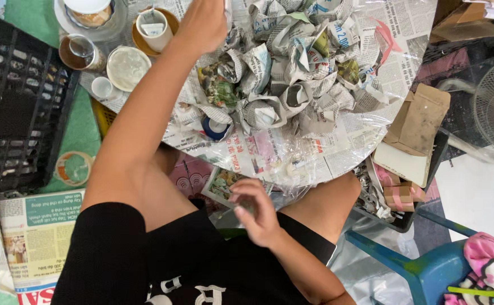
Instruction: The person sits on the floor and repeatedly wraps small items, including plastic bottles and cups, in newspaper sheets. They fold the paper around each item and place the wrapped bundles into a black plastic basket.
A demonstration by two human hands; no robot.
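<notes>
The left hand [204, 22] reaches to the far edge of the round surface [314, 164] and is cut off by the top of the view, so whether its fingers are spread or pinching cannot be told; it hovers over the heap of newspaper-wrapped bundles [281, 73] that covers the plastic-sheeted middle. The right hand [255, 212] sits below the near edge, over the lap, its fingers [241, 195] curled and pinching a small newspaper piece [221, 183] that its palm partly hides. Cups and bowls [125, 68] crowd the far-left edge, beside a black crate [15, 96].
</notes>
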